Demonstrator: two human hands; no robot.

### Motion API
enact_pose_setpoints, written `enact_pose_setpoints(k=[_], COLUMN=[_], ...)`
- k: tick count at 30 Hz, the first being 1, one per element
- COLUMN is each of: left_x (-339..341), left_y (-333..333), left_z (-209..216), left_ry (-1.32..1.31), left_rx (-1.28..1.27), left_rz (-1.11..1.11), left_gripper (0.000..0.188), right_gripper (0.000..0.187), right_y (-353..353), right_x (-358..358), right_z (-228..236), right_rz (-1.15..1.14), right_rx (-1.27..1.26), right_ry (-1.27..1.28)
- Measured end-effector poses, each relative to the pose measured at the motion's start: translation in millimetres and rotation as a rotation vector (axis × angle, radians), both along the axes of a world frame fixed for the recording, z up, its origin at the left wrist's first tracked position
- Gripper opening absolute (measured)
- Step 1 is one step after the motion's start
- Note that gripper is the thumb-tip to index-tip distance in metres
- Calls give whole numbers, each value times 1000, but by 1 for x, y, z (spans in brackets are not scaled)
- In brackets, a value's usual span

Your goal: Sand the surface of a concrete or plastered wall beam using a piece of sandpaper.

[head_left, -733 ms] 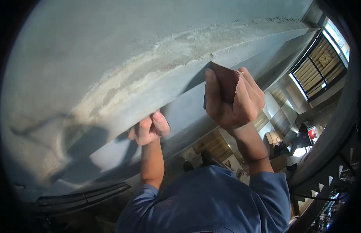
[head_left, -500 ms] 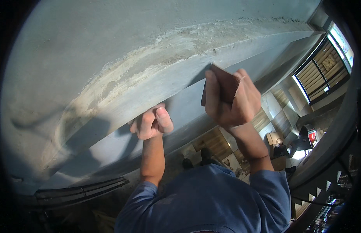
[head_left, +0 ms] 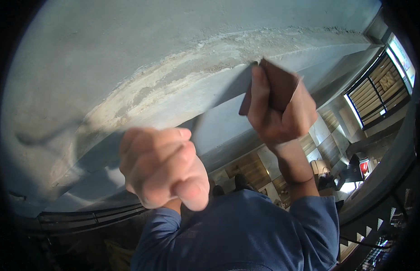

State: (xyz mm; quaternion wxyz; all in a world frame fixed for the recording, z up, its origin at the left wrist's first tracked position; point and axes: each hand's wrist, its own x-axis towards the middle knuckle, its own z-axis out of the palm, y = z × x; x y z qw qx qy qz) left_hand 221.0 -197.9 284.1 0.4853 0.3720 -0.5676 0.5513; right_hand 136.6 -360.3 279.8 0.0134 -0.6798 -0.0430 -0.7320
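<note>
My right hand (head_left: 287,115) grips a folded brown sheet of sandpaper (head_left: 278,86), thumb on one side and fingers on the other. The sandpaper's upper corner is at the lower edge of a rough plaster band (head_left: 192,72) on the grey wall; whether it touches cannot be told. Raised close in front of me at the left, my left hand (head_left: 162,167) has its fingers curled in, with nothing visible in them. It looks slightly blurred and hides part of the ledge below the band.
A smooth pale ledge face (head_left: 228,119) runs under the plaster band. At far right is a barred window (head_left: 377,88). Tiled floor (head_left: 255,169) lies below, with a cardboard box (head_left: 319,167) and other items on the right. A dark railing (head_left: 97,217) stands at lower left.
My left hand has come off the ledge area toward me and looks much larger. My right hand has shifted slightly up and right with the sandpaper.
</note>
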Motion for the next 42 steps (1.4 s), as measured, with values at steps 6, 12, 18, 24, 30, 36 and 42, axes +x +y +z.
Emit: enact_pose_setpoints(k=[6,12,18,24,30,36,42], left_x=[-1,-2,-9,-8,-13,-9,-3], left_y=[2,-1,-7,-11,-10,-17,-12], left_z=[2,4,3,1,0,-2,-1], left_ry=[-14,47,161,187,209,156,109], left_rx=[96,81,34,-3,-8,-31,-59], left_rz=[32,41,16,35,24,66,65], left_gripper=[32,33,31,31,33,33,28], right_gripper=[18,17,18,24,26,24,18], right_y=[3,8,5,-3,-5,-2,-1], right_x=[0,-1,2,-5,-2,0,2], right_z=[-8,-23,-2,-30,8,-11,-3], right_rz=[14,-2,111,-33,-27,-19,18], right_rx=[75,46,203,65,-1,64,17], right_ry=[69,119,84,69,58,33,35])
